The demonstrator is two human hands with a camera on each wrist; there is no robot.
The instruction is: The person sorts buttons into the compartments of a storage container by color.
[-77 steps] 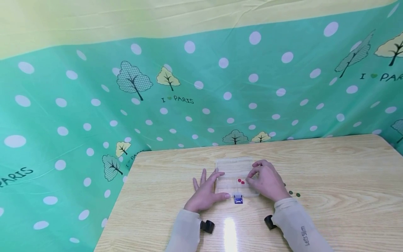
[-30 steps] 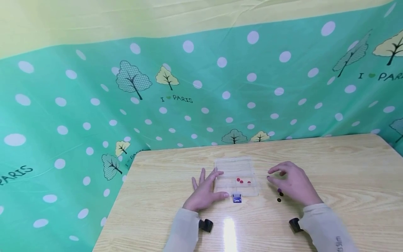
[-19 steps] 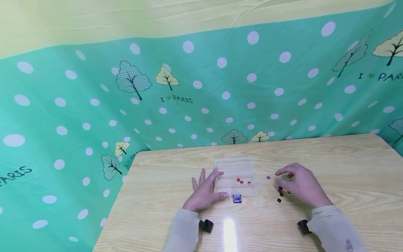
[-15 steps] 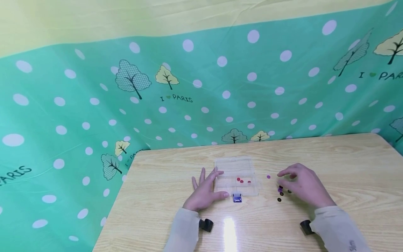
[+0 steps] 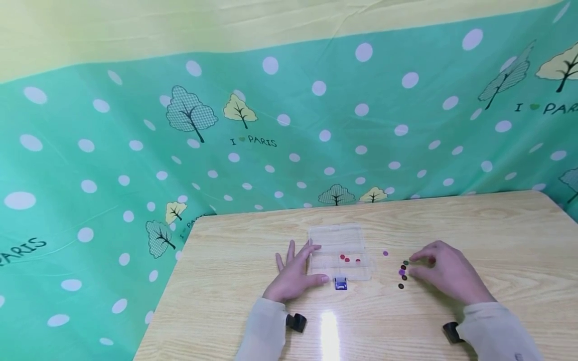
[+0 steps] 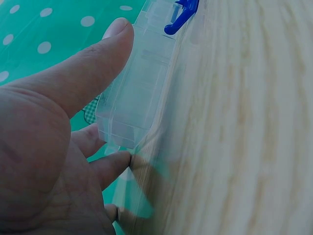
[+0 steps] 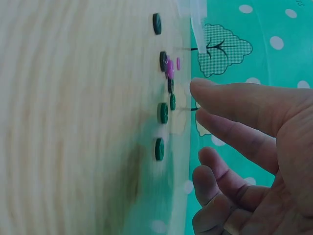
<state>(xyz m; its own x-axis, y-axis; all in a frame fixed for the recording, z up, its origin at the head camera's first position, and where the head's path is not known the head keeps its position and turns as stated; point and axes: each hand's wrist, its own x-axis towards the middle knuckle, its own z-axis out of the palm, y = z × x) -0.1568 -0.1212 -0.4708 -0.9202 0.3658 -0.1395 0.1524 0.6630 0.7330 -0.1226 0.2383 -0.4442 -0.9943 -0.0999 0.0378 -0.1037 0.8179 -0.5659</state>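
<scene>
My left hand [image 5: 293,278] rests at the left side of a clear plastic box [image 5: 336,236], fingers spread along its wall and thumb at the front edge. A blue latch [image 5: 340,284] sits on the box's front. Several small red button-like discs [image 5: 346,259] lie inside. My right hand [image 5: 451,273] hovers just right of several loose discs, thumb and index finger apart with nothing between them. Those are dark green or blackish discs [image 7: 164,113] and a purple disc [image 5: 402,272]. Another purple disc [image 5: 385,253] lies alone nearer the box.
The box stands on a light wooden table [image 5: 235,260]. Behind it hangs a green dotted curtain [image 5: 253,175] reaching down to the table's back edge. A black camera mount [image 5: 296,322] is strapped at each wrist.
My right hand has gone from over the box to the right of the loose discs. A third red disc now shows in the box; one purple disc lies apart from the others. The left hand stays put.
</scene>
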